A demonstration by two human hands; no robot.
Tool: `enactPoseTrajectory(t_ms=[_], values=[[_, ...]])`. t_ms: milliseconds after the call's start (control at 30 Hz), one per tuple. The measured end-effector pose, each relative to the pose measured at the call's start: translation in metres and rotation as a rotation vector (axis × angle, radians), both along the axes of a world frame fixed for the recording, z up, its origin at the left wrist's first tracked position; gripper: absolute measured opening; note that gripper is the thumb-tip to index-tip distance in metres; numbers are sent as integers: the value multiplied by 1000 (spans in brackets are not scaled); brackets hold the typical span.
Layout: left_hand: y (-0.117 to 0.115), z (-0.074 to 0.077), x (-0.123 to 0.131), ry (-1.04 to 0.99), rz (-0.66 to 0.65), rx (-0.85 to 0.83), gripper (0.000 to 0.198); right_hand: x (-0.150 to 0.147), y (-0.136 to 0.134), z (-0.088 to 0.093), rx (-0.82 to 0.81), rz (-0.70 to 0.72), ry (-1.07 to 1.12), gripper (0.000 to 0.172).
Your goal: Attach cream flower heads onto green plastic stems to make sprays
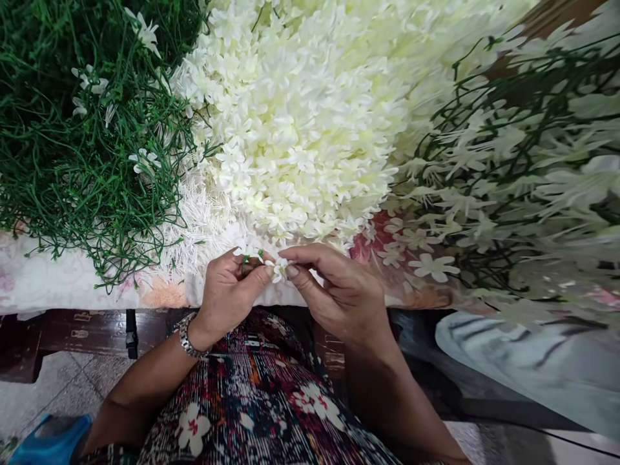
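Near the table's front edge, both hands meet at a small white artificial flower [278,269]. My left hand [230,290] is closed, its thumb and fingers pinching the flower's left side; a green stem tip and another white blossom [248,252] show above these fingers. From the other side, my right hand [339,287] pinches the flower's petals between thumb and forefinger. Just beyond the hands lies a large heap of loose white petals [300,148]. Thin white stamen strands [194,229] are piled to the left of it.
A mound of green plastic stems [87,168] covers the table's left part. On the right stands a thick bunch of white flowers on stems [523,174]. The floral tablecloth [165,294] shows along the front edge. Below are a blue stool [51,439] and grey cloth [527,361].
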State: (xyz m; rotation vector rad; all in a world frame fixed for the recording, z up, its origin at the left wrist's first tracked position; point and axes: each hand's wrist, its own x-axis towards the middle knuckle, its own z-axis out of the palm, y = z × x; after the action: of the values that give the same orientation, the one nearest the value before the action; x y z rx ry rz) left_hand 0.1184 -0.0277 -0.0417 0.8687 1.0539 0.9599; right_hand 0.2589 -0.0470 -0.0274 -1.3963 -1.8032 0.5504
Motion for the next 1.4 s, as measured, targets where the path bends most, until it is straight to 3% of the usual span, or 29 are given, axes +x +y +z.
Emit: enactPoseTrajectory(t_ms=[300,467,600,700,833,933,1033,1133,1233,1400], values=[[0,1,4,248,80,125,8,2,-3,-7,111,-217,-59,14],[1,-4,4,424,-4,187,20,9,-6,-12,159,-311,-92,18],[-2,4,-4,472,3,296,24,10,-7,-11,251,-348,-128,19],[-7,16,-13,413,-3,388,15,2,-9,-5,213,-275,-84,19],[-18,23,-26,307,-100,440,11,-16,-13,3,139,19,41,22],[-26,19,-38,345,6,445,6,-26,-8,2,115,139,51,22],[-31,14,-50,425,66,359,6,-32,5,-2,135,129,-93,16],[-31,12,-57,452,119,274,6,-40,21,-4,172,94,-397,7],[-28,11,-57,436,150,238,5,-49,33,-6,189,37,-686,10],[-22,8,-53,337,184,164,6,-54,34,-8,180,46,-783,12]])
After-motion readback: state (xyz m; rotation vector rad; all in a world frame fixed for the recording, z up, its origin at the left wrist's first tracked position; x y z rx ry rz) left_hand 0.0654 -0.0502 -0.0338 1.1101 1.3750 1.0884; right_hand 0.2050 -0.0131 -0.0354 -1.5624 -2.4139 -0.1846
